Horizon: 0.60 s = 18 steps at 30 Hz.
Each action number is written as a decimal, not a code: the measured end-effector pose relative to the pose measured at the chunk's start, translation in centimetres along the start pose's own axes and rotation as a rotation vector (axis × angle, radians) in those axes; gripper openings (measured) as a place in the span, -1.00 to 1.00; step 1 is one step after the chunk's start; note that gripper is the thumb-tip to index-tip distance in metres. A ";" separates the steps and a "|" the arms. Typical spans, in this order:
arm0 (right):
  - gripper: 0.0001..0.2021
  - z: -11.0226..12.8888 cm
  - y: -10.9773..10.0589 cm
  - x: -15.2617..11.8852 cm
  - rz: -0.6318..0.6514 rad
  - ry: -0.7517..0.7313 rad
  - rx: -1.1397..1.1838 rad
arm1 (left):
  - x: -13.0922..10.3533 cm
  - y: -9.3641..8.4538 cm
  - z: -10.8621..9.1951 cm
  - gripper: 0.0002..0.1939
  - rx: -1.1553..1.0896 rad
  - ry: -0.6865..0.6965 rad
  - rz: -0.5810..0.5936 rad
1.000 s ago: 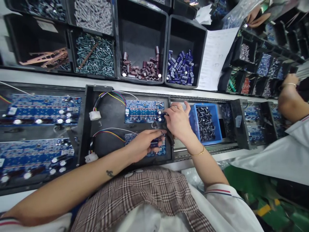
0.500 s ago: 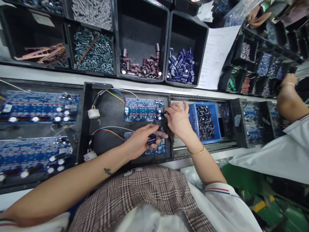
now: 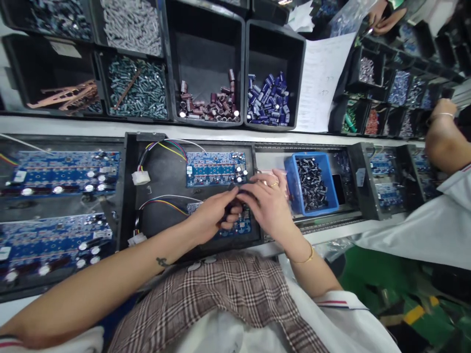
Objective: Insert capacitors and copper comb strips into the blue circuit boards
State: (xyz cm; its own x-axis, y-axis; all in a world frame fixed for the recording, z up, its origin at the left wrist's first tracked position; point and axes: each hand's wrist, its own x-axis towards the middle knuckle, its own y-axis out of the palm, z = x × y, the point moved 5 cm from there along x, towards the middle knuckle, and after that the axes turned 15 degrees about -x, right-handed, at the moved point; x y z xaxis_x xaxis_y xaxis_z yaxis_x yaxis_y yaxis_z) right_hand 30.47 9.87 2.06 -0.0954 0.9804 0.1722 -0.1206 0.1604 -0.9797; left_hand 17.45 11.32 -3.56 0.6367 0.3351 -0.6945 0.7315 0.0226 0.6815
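Note:
My left hand [image 3: 213, 215] is closed around several dark capacitors, mostly hidden by its curled fingers, above the lower blue circuit board [image 3: 244, 226]. My right hand [image 3: 270, 203] meets its thumb and fingertips in a pinch; what lies between the right fingertips is hidden. Just beyond both hands is the upper circuit board [image 3: 211, 170], with a few capacitors standing at its right end. Both boards lie in a black tray [image 3: 162, 171], and coloured wires run from them to white connectors [image 3: 141, 177].
Right of my hands stands a blue bin [image 3: 289, 179] of black capacitors. Black bins behind hold brown capacitors [image 3: 221, 105], blue capacitors [image 3: 270, 100] and other small parts. More populated boards [image 3: 66, 166] lie at left. A co-worker's arm [image 3: 447, 137] is at far right.
My right hand has moved from the upper board's right end down and left to my left fingertips. My left fingers have curled more closely over the capacitors. The view has shifted slightly.

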 end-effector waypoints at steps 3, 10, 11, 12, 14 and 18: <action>-0.85 -1.2 0.7 -0.5 -0.079 0.098 -0.071 | 1.5 2.2 -4.3 -0.80 0.345 0.140 -0.070; -0.84 -2.4 3.1 0.4 0.012 -0.032 -0.194 | 13.1 15.4 -16.7 -0.55 1.583 0.896 -0.211; -0.82 -2.4 3.1 0.4 0.015 -0.044 -0.184 | 15.1 16.3 -17.1 -0.45 1.671 0.868 -0.269; -0.81 -2.5 3.1 0.4 0.017 -0.053 -0.168 | 16.9 16.8 -17.3 -0.37 1.730 0.826 -0.316; -0.78 -2.8 3.2 0.2 0.022 -0.056 -0.121 | 19.6 17.0 -17.2 -0.26 1.781 0.758 -0.359; -0.81 -3.6 3.5 0.0 0.035 -0.042 -0.031 | 21.8 16.8 -17.7 -0.22 1.737 0.864 -0.328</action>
State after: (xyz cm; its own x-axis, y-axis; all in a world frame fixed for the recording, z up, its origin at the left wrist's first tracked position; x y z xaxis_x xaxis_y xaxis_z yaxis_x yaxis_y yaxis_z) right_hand 33.60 10.80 -1.75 -0.1409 0.9798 0.1416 -0.0853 0.1304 -0.9878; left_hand 39.28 35.67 -3.22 0.5742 0.8148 -0.0802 0.5267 -0.4426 -0.7257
